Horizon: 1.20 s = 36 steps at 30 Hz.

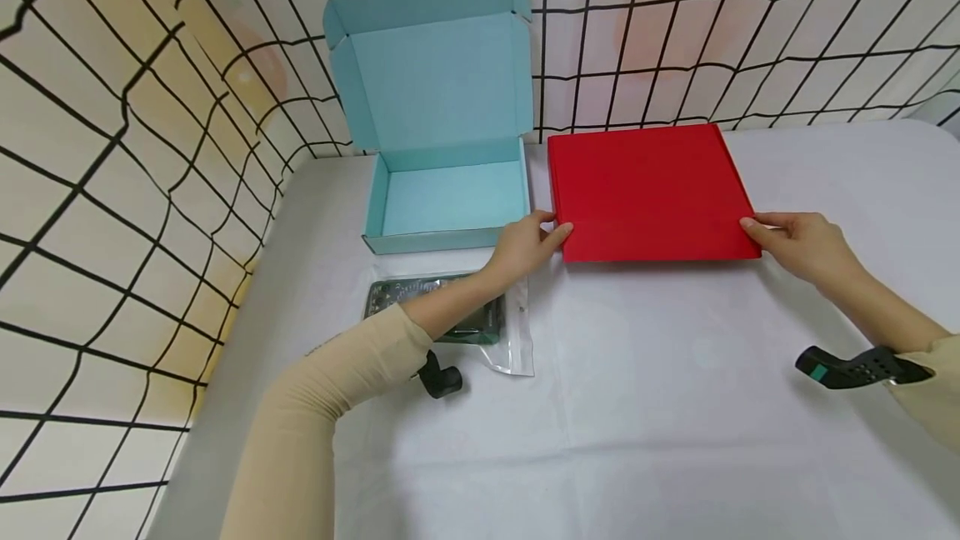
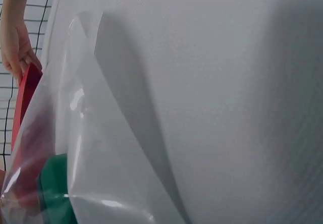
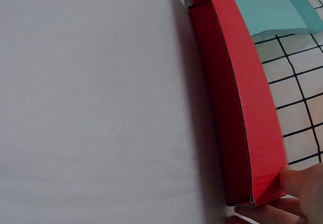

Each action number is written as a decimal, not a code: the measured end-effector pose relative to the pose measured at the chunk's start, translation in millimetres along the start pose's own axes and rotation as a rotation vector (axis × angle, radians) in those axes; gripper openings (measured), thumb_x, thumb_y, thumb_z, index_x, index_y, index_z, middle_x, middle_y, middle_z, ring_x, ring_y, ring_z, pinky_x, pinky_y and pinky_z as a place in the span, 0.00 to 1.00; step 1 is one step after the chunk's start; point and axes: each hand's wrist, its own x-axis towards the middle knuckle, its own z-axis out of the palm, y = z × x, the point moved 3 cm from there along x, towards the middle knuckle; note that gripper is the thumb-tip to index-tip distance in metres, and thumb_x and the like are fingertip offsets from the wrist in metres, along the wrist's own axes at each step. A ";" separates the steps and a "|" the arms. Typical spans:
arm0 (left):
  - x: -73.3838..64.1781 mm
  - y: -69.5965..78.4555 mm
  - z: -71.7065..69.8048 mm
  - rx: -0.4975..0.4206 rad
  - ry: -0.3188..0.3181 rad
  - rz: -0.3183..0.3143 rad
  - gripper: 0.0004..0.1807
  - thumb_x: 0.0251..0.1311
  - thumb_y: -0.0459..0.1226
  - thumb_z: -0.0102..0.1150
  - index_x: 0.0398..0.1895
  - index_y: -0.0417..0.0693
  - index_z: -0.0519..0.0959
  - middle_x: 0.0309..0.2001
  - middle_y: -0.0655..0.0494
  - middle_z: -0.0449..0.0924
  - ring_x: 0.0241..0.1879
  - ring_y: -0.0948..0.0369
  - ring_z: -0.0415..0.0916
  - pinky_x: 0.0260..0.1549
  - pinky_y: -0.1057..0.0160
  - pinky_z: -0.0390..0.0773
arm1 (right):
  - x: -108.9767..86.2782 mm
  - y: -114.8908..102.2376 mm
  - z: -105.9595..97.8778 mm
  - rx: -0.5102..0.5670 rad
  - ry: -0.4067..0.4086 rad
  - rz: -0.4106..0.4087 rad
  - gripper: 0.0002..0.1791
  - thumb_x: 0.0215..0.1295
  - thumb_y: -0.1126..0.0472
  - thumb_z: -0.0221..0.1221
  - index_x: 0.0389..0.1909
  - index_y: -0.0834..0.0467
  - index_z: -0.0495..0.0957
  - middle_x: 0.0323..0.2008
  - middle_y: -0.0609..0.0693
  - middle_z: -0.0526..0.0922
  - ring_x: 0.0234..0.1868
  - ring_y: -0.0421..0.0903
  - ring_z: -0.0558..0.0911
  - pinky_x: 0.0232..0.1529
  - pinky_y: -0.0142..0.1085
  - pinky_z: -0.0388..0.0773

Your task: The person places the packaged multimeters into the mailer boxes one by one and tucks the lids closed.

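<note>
A flat red cardboard box lies lid side up on the table, right of centre. With the thumb on top and fingers at the side, my left hand grips its front left corner. My right hand pinches the front right corner in the same manner. Seen from the right wrist, the box's front wall and the lid's raw cardboard edge face the camera, and the right fingers reach beneath the corner. Left of it stands a light blue box with its lid raised, nothing inside.
Under my left forearm lies a clear plastic bag holding a dark green, flat item. Black wire grid panels stand behind and to the left of the white-covered table. A black device sits on my right wrist.
</note>
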 end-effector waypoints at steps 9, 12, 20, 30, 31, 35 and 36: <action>-0.8 10.3 7.7 0.482 0.047 0.151 0.18 0.65 0.48 0.45 0.40 0.40 0.69 0.20 0.54 0.72 0.19 0.63 0.71 0.19 0.74 0.70 | 0.6 4.1 2.0 -0.019 0.104 -0.047 0.40 0.64 0.38 0.43 0.59 0.71 0.63 0.46 0.73 0.73 0.47 0.70 0.70 0.24 0.33 0.68; -3.5 14.8 8.4 0.609 0.092 0.204 0.19 0.65 0.48 0.45 0.42 0.39 0.69 0.30 0.51 0.75 0.22 0.63 0.75 0.22 0.73 0.75 | -1.0 4.2 3.3 -0.029 0.144 -0.059 0.38 0.64 0.40 0.44 0.61 0.69 0.62 0.48 0.74 0.71 0.49 0.70 0.70 0.25 0.39 0.76; -1.6 20.3 12.1 0.305 0.021 0.163 0.37 0.66 0.46 0.42 0.70 0.36 0.42 0.71 0.43 0.44 0.69 0.53 0.49 0.58 0.61 0.65 | 0.8 0.2 -2.3 -0.058 0.202 -0.302 0.35 0.64 0.53 0.52 0.69 0.57 0.51 0.67 0.64 0.54 0.63 0.67 0.58 0.44 0.60 0.69; 16.7 14.7 21.0 -0.460 -0.023 -0.210 0.35 0.68 0.47 0.36 0.72 0.50 0.35 0.72 0.59 0.41 0.69 0.60 0.44 0.62 0.58 0.62 | 3.9 -1.0 -5.1 -0.137 0.192 -0.499 0.30 0.61 0.59 0.57 0.65 0.58 0.62 0.63 0.63 0.62 0.65 0.58 0.59 0.45 0.58 0.68; 17.6 13.8 20.8 -0.485 -0.019 -0.232 0.35 0.68 0.46 0.36 0.72 0.50 0.36 0.72 0.59 0.42 0.69 0.60 0.44 0.61 0.58 0.62 | 4.6 -0.6 -6.1 -0.150 0.186 -0.513 0.30 0.61 0.59 0.57 0.65 0.57 0.61 0.63 0.63 0.62 0.65 0.57 0.59 0.46 0.57 0.67; 19.6 9.8 21.3 -0.509 -0.028 -0.265 0.34 0.69 0.46 0.37 0.72 0.52 0.37 0.72 0.59 0.42 0.69 0.59 0.44 0.61 0.58 0.62 | 8.9 1.0 -11.3 -0.216 0.185 -0.585 0.31 0.59 0.62 0.58 0.64 0.56 0.63 0.61 0.63 0.66 0.61 0.58 0.65 0.46 0.40 0.74; 20.0 9.1 21.4 -0.511 -0.029 -0.260 0.34 0.68 0.45 0.37 0.72 0.52 0.37 0.72 0.59 0.43 0.69 0.59 0.45 0.60 0.58 0.63 | 9.9 1.0 -12.8 -0.229 0.186 -0.599 0.31 0.59 0.63 0.59 0.64 0.56 0.63 0.61 0.63 0.67 0.59 0.59 0.67 0.45 0.32 0.75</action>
